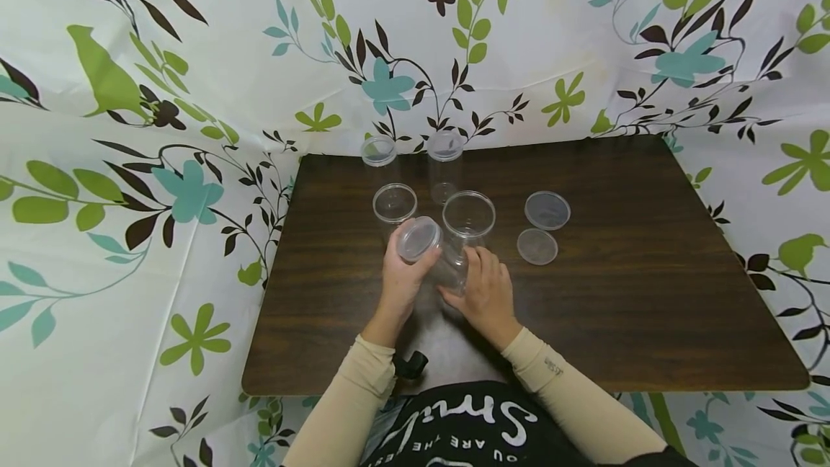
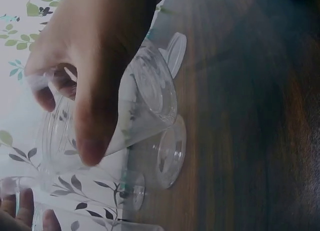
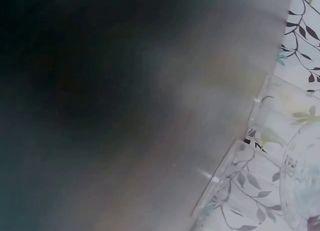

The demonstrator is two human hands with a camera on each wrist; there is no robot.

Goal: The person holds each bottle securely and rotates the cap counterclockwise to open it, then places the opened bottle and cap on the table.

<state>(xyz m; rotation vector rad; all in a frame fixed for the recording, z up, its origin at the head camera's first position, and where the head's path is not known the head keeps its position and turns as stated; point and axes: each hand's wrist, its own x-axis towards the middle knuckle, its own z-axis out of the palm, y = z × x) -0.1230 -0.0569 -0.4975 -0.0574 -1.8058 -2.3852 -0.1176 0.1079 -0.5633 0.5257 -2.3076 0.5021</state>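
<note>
Both hands grip one clear jar (image 1: 454, 274) tilted above the table's near part. A translucent lid (image 1: 420, 235) sits on its upper end. My left hand (image 1: 400, 276) holds the lidded end, its thumb along the lid's edge. My right hand (image 1: 488, 287) is wrapped round the lower body. In the left wrist view, the thumb (image 2: 95, 121) of the right hand lies across the clear wall, and some left fingertips (image 2: 25, 208) show at the lower left. Just beyond stand two uncapped clear jars, one at left (image 1: 395, 204) and one at right (image 1: 469, 215). The right wrist view shows no hand.
Two capped jars, one left (image 1: 379, 152) and one right (image 1: 445, 146), stand at the table's back edge. Two loose round lids, a larger one (image 1: 547, 210) and a smaller one (image 1: 537, 246), lie right of the jars. A patterned cloth (image 1: 558, 42) hangs behind the brown table (image 1: 661, 294).
</note>
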